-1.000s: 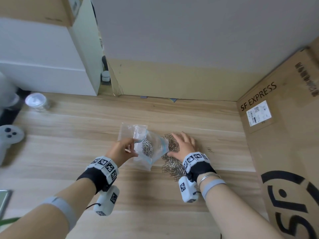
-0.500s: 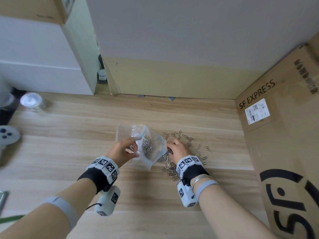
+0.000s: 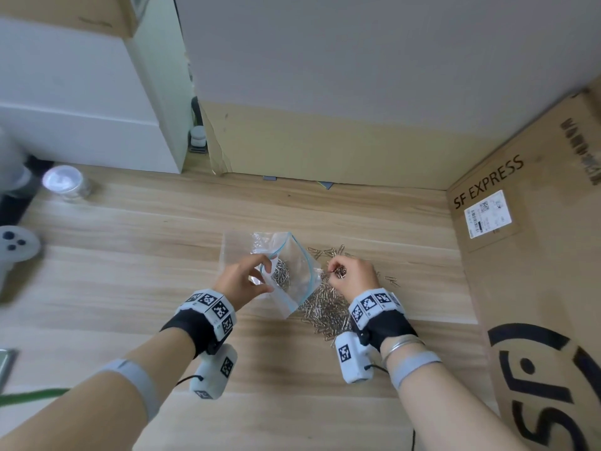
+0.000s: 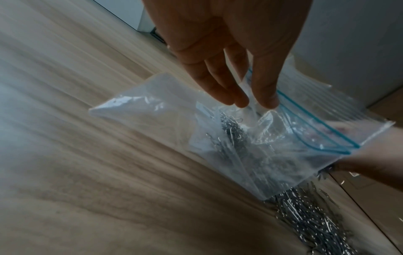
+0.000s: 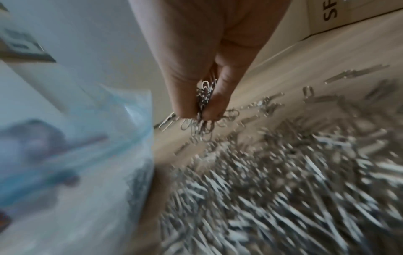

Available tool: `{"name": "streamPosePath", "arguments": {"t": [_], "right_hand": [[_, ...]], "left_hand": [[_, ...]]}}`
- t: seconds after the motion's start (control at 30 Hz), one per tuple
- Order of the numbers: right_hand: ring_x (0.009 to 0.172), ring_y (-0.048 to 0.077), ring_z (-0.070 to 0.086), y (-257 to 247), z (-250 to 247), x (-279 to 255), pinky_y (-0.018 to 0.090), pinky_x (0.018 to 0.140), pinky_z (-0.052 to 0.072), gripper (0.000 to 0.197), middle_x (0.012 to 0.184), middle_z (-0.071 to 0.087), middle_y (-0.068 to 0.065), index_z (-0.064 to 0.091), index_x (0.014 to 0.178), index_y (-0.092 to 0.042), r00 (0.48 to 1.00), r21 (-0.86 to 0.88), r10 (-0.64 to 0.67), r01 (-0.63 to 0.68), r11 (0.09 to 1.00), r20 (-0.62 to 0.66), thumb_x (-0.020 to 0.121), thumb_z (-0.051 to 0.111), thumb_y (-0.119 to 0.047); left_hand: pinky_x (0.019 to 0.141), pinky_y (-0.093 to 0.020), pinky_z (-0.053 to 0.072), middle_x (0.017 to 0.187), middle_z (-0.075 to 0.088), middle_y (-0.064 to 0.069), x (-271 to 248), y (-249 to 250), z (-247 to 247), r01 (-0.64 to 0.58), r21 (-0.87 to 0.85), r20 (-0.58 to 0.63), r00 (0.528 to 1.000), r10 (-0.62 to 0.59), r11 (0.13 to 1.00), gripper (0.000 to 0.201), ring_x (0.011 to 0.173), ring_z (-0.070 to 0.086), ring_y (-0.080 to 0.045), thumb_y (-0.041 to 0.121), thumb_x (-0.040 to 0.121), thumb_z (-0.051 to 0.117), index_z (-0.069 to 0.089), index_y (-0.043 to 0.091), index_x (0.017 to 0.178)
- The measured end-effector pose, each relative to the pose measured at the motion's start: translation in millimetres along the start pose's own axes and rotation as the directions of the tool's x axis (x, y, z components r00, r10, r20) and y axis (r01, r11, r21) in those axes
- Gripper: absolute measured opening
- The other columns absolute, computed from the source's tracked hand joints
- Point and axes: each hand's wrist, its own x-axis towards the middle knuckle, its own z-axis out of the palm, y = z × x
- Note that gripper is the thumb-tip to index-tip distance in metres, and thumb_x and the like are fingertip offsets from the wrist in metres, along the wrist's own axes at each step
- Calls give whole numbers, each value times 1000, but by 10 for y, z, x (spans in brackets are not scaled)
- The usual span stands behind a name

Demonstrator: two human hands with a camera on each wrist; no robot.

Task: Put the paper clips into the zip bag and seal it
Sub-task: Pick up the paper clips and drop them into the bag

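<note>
One zip bag [image 3: 294, 275] stands open on the table [image 3: 130, 255], a clump of paper clips inside. My left hand [image 3: 240, 283] pinches its rim. My right hand [image 3: 353, 275] pinches a small bunch of clips [image 5: 201, 120] just beside the mouth, above one loose pile [image 3: 325, 312], too many to count. One cardboard box [image 3: 536, 271] stands right; one controller [image 3: 14, 244] and one jar [image 3: 65, 182] lie far left.

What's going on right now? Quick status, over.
Left hand pinches zip bag rim, mouth open. Right hand pinches bunch of paper clips beside mouth. Some clips bagged; big pile on table. Nothing blocking.
</note>
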Motion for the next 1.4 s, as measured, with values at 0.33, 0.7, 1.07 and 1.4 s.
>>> {"name": "streamPosePath", "arguments": {"t": [0.33, 0.7, 1.07, 1.4], "right_hand": [[67, 15, 59, -649, -259, -75, 26, 62, 49, 12, 87, 71, 0, 68, 79, -16, 979, 139, -174, 188, 972, -107, 76, 61, -6], [84, 9, 64, -405, -132, -142, 27, 80, 56, 16, 106, 69, -1, 67, 98, -21, 993, 327, 9, -46, 944, 115, 87, 56, -17], [135, 37, 11, 443, 275, -388, 54, 105, 35, 69, 150, 13, 7, 27, 137, -32, 849, 13, 521, -524, 852, 85, 79, 62, -43], [132, 33, 20, 153, 347, -456, 43, 108, 27, 93, 147, 19, 4, 25, 137, -38, 924, -42, 345, -343, 938, 166, 61, 79, -43]], "left_hand": [[67, -25, 53, 113, 56, 10, 27, 132, 63, -6, 12, 18, 1000, 5, 1000, 65, 71, 57, 15, 5, 69, 74, 35, 56, 70], [70, -40, 57, 117, 61, 4, -33, 123, 39, 25, -25, -4, 1000, -25, 999, 56, 73, 63, -11, 0, 71, 71, 34, 42, 67], [69, -34, 55, 116, 60, 4, -49, 141, 75, 31, -7, -25, 999, -32, 999, 49, 75, 63, -14, 0, 71, 71, 33, 31, 71], [70, -36, 56, 118, 59, 8, -58, 141, 97, 20, -15, -15, 1000, -20, 1000, 59, 69, 61, -2, 1, 71, 71, 34, 47, 67]]}}
